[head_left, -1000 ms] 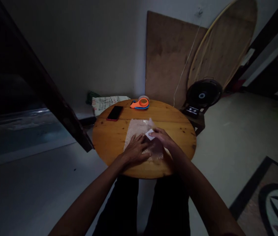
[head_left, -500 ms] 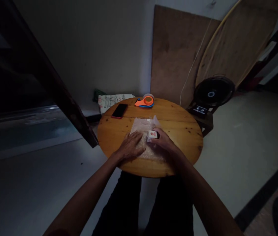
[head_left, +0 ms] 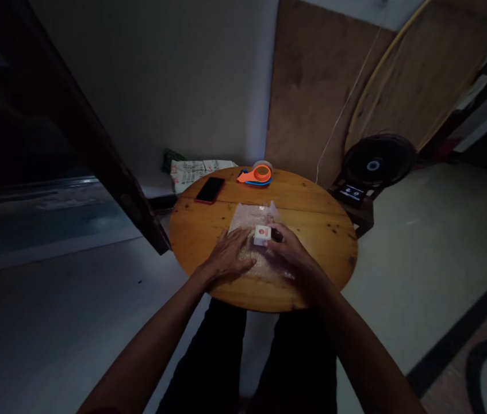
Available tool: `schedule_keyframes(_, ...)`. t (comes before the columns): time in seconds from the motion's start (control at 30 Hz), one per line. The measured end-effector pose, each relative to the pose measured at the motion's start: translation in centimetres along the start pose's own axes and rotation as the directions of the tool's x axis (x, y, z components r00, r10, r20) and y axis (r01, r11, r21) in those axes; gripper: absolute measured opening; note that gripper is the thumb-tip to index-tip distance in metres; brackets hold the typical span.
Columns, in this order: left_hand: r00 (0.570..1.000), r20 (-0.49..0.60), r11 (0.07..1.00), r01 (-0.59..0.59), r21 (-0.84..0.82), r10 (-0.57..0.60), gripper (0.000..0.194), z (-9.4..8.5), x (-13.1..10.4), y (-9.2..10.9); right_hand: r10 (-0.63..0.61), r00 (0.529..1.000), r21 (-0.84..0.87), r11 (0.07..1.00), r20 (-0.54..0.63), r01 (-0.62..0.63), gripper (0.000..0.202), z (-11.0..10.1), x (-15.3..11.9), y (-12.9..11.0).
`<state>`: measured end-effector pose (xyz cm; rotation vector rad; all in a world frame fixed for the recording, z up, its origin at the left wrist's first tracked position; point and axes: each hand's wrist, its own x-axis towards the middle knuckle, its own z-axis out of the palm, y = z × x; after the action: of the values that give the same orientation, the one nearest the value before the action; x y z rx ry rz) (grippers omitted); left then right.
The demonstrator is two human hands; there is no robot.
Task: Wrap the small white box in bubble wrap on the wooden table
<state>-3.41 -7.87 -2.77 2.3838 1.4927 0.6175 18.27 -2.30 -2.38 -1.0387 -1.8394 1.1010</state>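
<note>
A small white box (head_left: 262, 235) with red print rests over the sheet of bubble wrap (head_left: 249, 216). At its right side is my right hand (head_left: 290, 247), with thumb and fingers closed on the box's edge. My left hand (head_left: 229, 253) lies flat on the left part of the bubble wrap, fingers stretched out and holding nothing. Its fingertips reach close to the box. Both hands cover parts of the wrap.
The round wooden table (head_left: 325, 230) bears a phone (head_left: 210, 190) at the back left and an orange and blue tape dispenser (head_left: 257, 175) at the back. A fan (head_left: 372, 165) stands beyond the right edge, and a printed sack (head_left: 194, 172) lies behind the table.
The white box has shifted slightly left, and its printed top now faces up more squarely. My right fingers sit farther back on its right edge. My left hand stays flat on the wrap.
</note>
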Motion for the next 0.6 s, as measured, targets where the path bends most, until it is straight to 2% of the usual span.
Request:
schedule_keyframes(0.13, 1.000, -0.006, 1.000, 0.000, -0.012, 0.000, 0.085, -0.05, -0.07, -0.02, -0.016, 1.000, -0.144, 0.989, 0.022, 0.019, 0.038, 0.08, 0.12, 0.14)
schedule_keyframes(0.6, 1.000, 0.004, 1.000, -0.006, -0.017, 0.006, 0.085, -0.50, -0.08, 0.27, -0.007, 1.000, -0.198, 0.980, -0.011, 0.005, 0.037, 0.14, 0.11, -0.20)
